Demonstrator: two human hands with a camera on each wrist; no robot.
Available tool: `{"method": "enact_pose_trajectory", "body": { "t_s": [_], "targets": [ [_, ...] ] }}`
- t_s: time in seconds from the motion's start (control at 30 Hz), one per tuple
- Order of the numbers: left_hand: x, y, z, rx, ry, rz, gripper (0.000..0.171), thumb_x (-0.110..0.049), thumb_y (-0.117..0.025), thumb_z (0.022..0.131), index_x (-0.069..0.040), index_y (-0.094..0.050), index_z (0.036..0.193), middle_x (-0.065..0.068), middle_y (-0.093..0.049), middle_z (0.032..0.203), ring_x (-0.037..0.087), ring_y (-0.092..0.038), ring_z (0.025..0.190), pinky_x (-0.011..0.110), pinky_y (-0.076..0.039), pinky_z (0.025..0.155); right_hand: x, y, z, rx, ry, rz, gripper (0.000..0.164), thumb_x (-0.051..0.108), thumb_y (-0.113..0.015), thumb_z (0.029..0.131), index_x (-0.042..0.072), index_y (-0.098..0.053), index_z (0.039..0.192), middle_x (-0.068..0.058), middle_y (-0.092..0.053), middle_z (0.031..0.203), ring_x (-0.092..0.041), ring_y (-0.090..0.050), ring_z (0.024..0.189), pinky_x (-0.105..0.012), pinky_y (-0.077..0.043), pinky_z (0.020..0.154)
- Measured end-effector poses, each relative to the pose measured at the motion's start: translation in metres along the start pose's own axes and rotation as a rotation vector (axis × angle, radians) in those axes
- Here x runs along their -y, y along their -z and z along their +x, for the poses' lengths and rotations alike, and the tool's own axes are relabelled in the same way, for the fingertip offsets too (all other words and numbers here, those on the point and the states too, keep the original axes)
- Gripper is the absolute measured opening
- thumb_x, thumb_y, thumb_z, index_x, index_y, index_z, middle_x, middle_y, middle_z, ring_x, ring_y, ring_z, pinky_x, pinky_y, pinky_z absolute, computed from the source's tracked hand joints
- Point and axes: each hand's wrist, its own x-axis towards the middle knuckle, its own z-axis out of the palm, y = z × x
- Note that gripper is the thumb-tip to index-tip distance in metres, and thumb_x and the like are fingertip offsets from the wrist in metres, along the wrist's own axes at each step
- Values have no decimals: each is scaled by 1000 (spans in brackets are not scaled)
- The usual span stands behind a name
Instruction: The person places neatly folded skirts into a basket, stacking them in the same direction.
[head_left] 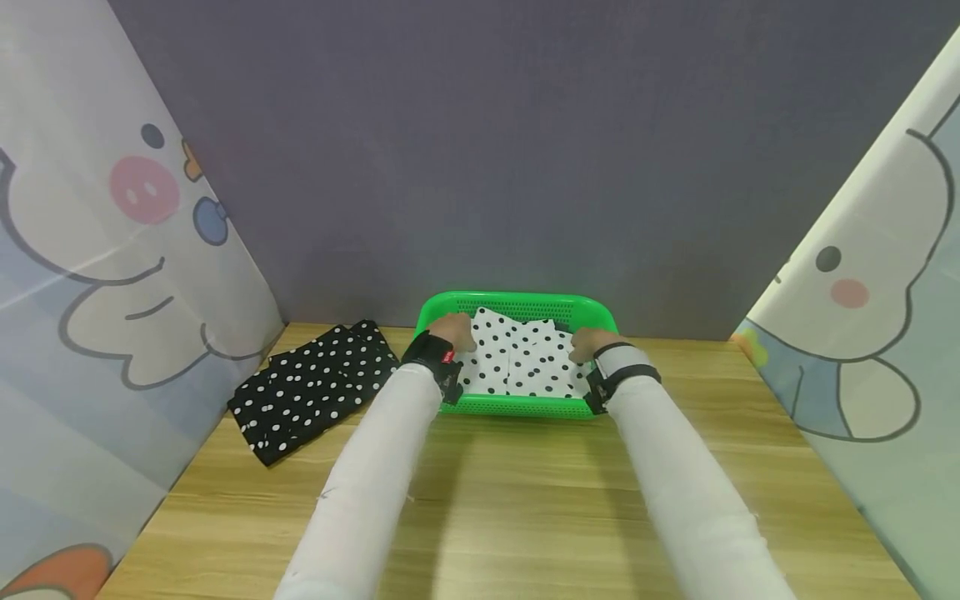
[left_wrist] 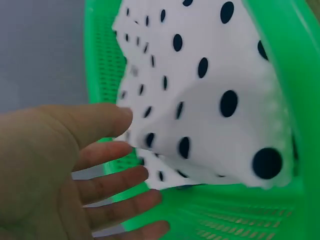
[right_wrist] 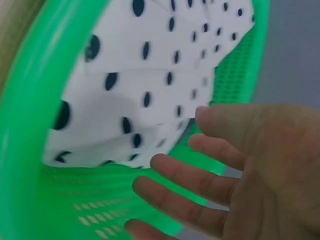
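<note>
White dotted cloth (head_left: 519, 360) lies in the green basket (head_left: 517, 402), its longer side seemingly running left to right between the left hand (head_left: 456, 331) and right hand (head_left: 589, 342), both loosely spread and gripping nothing at the basket's opposite ends, neither clearly nearer, with the grey wall (head_left: 517, 167) beyond.

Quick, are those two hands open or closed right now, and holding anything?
Left hand: open, holding nothing, near the white dotted cloth.
Right hand: open, holding nothing, near it too.
</note>
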Motion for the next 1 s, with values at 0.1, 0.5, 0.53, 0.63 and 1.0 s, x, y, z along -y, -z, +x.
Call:
{"method": "enact_pose_trajectory", "body": {
  "t_s": [0.1, 0.5, 0.53, 0.63, 1.0],
  "targets": [
    [-1, 8, -21, 6, -79, 41, 39, -29, -56, 89, -9, -56, 122, 7, -61, 110, 23, -58, 90, 38, -48, 76, 5, 5, -15, -33, 61, 30, 51, 22, -41, 95, -5, -34, 138, -24, -34, 143, -41, -30, 131, -52, -27, 106],
    [6, -2, -89, -227, -280, 105, 42, -30, -61, 86, -9, -56, 123, 12, -58, 117, 28, -55, 105, 41, -47, 86, 8, -24, -63, -391, 264, 21, 46, 22, -52, 92, -4, -46, 130, -23, -57, 121, -37, -56, 108, -48, -45, 90],
    [8, -5, -93, -265, -284, 105, 42, -29, -61, 86, -9, -56, 123, 13, -58, 117, 29, -55, 104, 41, -48, 85, 8, -29, -66, -419, 281, 23, 46, 21, -53, 91, -4, -47, 129, -23, -58, 120, -37, -57, 106, -47, -46, 89],
    [12, -16, -104, -410, -329, 108, 38, -27, -65, 83, -10, -61, 117, 13, -61, 107, 28, -58, 92, 38, -51, 73, 8, -41, -73, -505, 318, 15, 43, 20, -56, 89, -4, -51, 125, -22, -61, 113, -35, -60, 99, -45, -50, 81],
    [30, -59, -126, -805, -517, 31, 10, -13, -69, 77, -7, -65, 82, 6, -59, 78, 20, -52, 66, 27, -44, 56, 18, -89, -93, -799, 400, 105, 19, 14, -66, 82, 3, -61, 97, -6, -59, 82, -17, -56, 69, -26, -46, 57]
  ]
}}
